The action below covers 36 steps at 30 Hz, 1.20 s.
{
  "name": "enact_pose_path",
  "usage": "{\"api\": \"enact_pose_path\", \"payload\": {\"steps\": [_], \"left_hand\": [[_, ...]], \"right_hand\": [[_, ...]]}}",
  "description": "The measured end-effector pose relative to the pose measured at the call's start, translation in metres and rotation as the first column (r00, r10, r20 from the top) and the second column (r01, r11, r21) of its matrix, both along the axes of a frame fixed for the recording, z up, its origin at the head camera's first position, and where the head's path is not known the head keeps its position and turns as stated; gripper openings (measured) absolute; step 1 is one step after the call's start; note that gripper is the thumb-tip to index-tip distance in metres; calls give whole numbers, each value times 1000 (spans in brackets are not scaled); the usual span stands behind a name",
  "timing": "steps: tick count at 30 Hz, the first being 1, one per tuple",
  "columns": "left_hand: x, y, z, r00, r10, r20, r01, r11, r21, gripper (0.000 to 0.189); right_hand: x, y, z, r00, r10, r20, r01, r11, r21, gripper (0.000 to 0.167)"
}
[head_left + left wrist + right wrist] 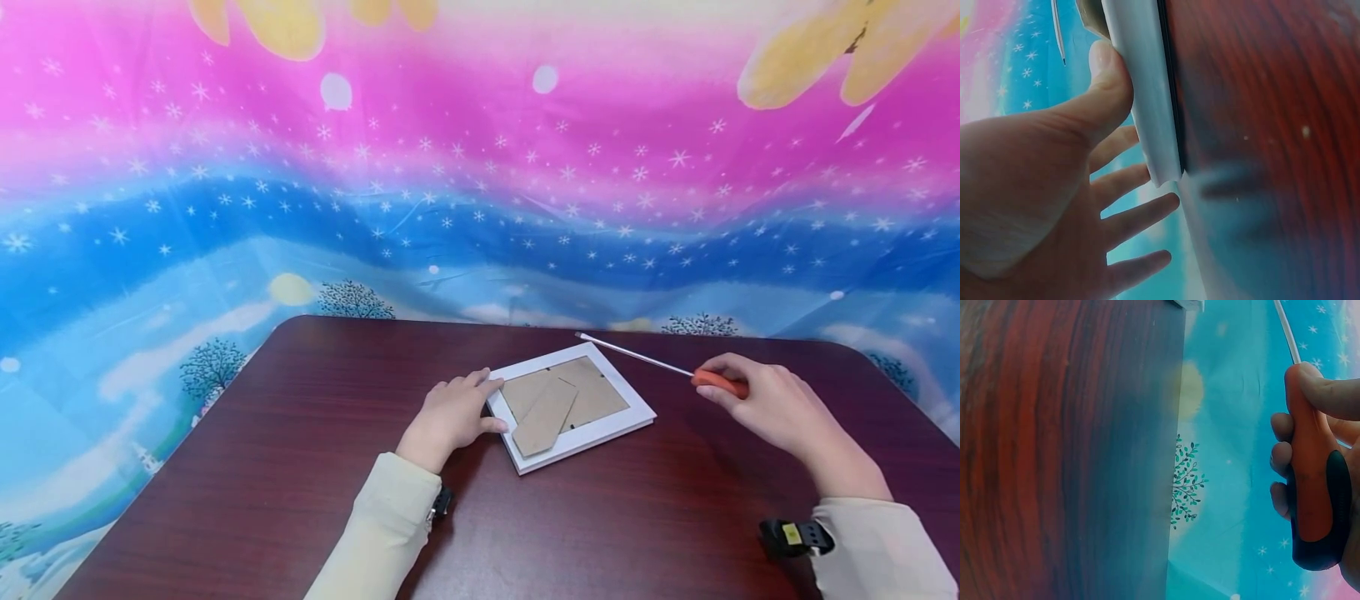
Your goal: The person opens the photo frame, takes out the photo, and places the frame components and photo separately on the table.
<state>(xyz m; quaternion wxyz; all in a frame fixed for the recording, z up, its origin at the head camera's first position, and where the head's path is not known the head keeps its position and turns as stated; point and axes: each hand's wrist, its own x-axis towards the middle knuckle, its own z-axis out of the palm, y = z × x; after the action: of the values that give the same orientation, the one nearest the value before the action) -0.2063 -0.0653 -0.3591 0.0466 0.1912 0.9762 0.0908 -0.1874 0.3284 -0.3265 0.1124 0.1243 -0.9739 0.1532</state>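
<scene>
The right hand (pixel 772 404) wraps its fingers round the screwdriver (pixel 716 383) while the left hand (pixel 447 419), fingers spread, touches the edge of the picture frame (pixel 637 415) lying back-up on the worktop (pixel 277 467), so the tip (pixel 581 336) could slip and scratch the brown backing (pixel 596 392) if that seemingly light touch let the frame skid.

The sleeves (pixel 378 525) are cream, the wristbands (pixel 816 537) black, the right one marked yellow.

A white rectangular picture frame (pixel 592 404), brown board back (pixel 603 400) and folded stand (pixel 546 419) facing up, meets the left hand (pixel 450 417) at one edge; the right hand (pixel 776 406) grips a metal-shafted screwdriver (pixel 715 382) with an orange-and-black handle.
</scene>
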Motion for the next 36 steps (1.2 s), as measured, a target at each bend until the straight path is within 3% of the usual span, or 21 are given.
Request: {"api": "enact_pose_path", "payload": {"steps": [16,21,27,36], "left_hand": [[5,7,5,999,42,17,-41,998,-51,76],[10,13,8,998,70,-8,-70,991,-118,76],[18,24,10,992,111,-66,-123,967,-224,79],[28,38,11,982,131,-133,-173,907,-384,83]], "right_hand": [[1,0,0,1000,-1,8,1,1000,-1,34],[1,0,0,1000,-7,6,7,1000,1,33],[1,-1,0,1000,-2,4,2,1000,-1,32],[1,-2,1,1000,2,14,-2,1000,-5,31]]}}
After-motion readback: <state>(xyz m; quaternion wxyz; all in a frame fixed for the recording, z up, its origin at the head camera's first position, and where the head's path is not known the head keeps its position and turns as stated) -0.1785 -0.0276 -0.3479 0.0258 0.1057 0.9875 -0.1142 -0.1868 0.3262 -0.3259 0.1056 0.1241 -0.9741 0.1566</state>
